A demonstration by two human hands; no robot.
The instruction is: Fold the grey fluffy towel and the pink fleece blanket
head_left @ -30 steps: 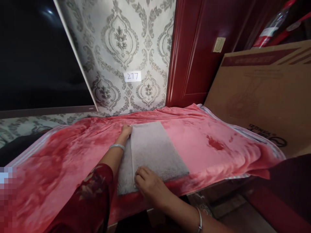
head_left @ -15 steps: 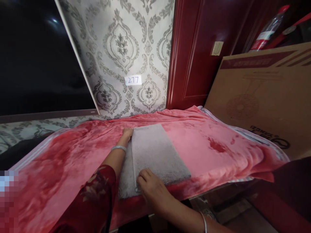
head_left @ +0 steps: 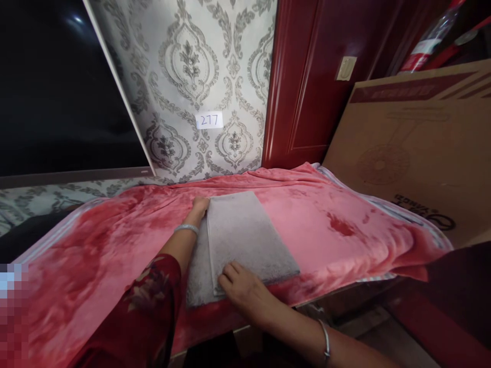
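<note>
A grey plush mat (head_left: 247, 230) lies folded, with its upper layer turned over and a strip of the lower layer showing along the left. At the far left corner of the upper layer, my left hand (head_left: 200, 205) is closed on the edge, its fingertips partly hidden. My right hand (head_left: 243, 289) has its fingers curled at the near left corner of the same layer, seemingly pinching the edge. Beneath the mat is a pink and red plush blanket (head_left: 314, 220).
A dark television screen (head_left: 65, 92) stands at the left. Behind the blanket is patterned wallpaper with a paper label (head_left: 209, 120) reading 277. At the right, a large cardboard box (head_left: 418, 148) leans near a dark red door panel (head_left: 307, 76), with a plastic bottle (head_left: 425, 48) behind it.
The view has shifted slightly, so the scene sits a little higher. Both hands stay at the same corners of the mat, and its fold looks the same.
</note>
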